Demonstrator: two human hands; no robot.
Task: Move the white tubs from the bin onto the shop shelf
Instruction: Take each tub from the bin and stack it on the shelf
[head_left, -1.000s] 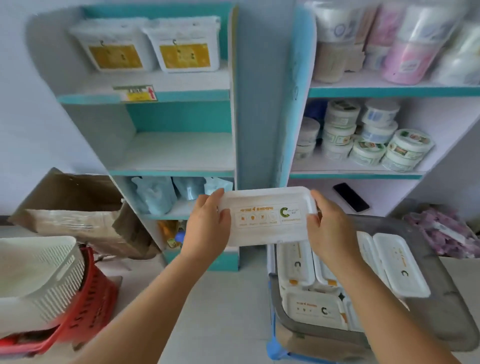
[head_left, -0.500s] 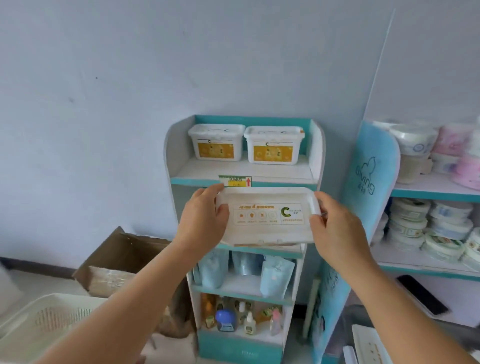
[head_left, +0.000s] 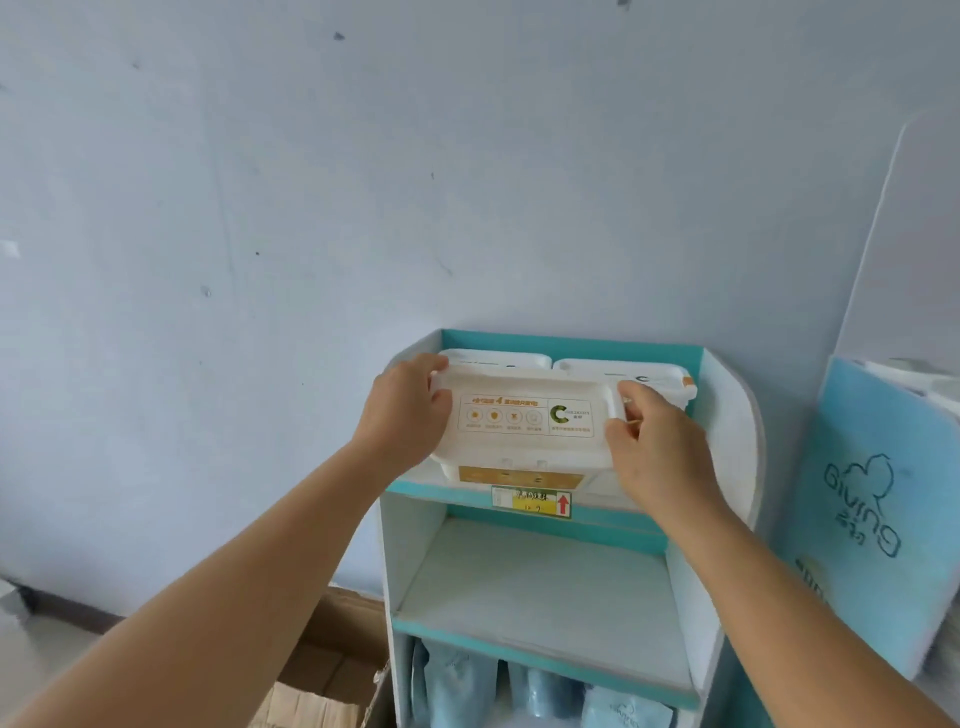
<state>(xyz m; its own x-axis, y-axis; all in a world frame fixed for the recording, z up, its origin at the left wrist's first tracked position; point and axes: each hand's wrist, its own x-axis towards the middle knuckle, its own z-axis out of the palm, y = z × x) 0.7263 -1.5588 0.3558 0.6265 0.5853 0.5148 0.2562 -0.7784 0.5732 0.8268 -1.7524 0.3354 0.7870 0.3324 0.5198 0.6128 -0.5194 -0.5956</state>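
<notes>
Head view: white tub at the top shelf

Left hand (head_left: 402, 415) and right hand (head_left: 654, 447) gripping white tub (head_left: 524, 421) by its short ends, above top shelf (head_left: 727, 441), before two shelved tubs (head_left: 621, 366). Best lowered level, released only once seated.

smooth plastic tub (head_left: 524, 415), seemingly brown cardboard box (head_left: 332, 670)

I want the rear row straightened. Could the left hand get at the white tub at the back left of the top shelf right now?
Probably not yet. The left hand grips the white plastic tub with the orange label, which sits directly in front of the rear left white tub on the teal-edged top shelf, blocking it.
</notes>
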